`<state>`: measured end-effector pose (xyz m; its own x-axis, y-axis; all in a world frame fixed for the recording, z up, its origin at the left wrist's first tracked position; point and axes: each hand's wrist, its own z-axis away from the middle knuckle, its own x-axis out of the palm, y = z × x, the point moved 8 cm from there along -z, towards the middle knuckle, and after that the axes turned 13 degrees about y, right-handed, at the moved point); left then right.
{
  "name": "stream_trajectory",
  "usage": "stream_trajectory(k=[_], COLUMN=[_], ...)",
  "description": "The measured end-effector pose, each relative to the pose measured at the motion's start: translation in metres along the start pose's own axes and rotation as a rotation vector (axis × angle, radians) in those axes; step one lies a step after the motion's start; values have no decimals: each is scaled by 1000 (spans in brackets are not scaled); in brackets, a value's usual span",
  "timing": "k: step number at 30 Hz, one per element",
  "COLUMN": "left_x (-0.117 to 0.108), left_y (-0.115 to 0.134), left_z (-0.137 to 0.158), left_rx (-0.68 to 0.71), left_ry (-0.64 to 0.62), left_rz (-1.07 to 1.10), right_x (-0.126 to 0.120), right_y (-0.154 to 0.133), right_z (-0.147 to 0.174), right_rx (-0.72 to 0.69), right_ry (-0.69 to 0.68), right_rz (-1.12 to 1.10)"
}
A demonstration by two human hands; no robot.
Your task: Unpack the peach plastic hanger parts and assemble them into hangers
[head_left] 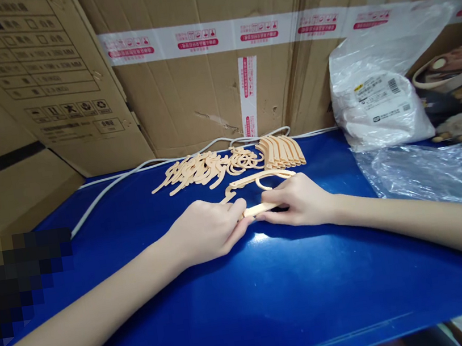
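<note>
Over the blue table, my left hand [211, 230] and my right hand [297, 201] meet at a cream plastic hanger part [259, 209]. The fingertips of both hands pinch it from either side, and the fingers cover its ends. Just behind the hands lies a longer curved hanger arm [257, 178] of the same cream plastic, with a hooked end near my left hand. A curved cream piece [262, 184] shows next to my right fingers; whether it is joined to the held part, I cannot tell.
A loose pile of cream hooked pieces [200, 170] and a neat stack of curved arms [282, 151] lie at the back. A white cable [109, 193] runs behind them. Cardboard boxes [203, 96] wall the far side. A white plastic bag [379, 100] and clear plastic film [432, 170] are at right.
</note>
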<state>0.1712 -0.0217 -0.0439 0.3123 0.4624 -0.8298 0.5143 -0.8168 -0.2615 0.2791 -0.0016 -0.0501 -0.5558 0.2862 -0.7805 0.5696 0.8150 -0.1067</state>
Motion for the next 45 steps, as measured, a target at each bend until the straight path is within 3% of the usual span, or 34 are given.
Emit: stream_trajectory(k=[9,16,20,25,29,39,45], left_x=[0,-4,-6,-15,-24,-14,-9], left_y=[-8,-22,-26,-20,-13,7,6], left_z=[-1,-2,-2,-4,-6,-6,-7], left_rx=[-62,-100,-111,-60,-10,164,215], left_ry=[34,96,116,214,283,127,144], left_rz=[-60,-188,-282,-347,-360,-106,-173], right_x=[-4,-22,-31,-25,-20,-12,-13], right_y=[2,5,15,35,40,36,38], right_z=[-1,-4,-6,-4,-4,-4,-4], right_rx=[43,40,136,316,332,268,296], right_ry=[39,243,340,310,274,213,215], right_rz=[19,75,68,8,2,-3,11])
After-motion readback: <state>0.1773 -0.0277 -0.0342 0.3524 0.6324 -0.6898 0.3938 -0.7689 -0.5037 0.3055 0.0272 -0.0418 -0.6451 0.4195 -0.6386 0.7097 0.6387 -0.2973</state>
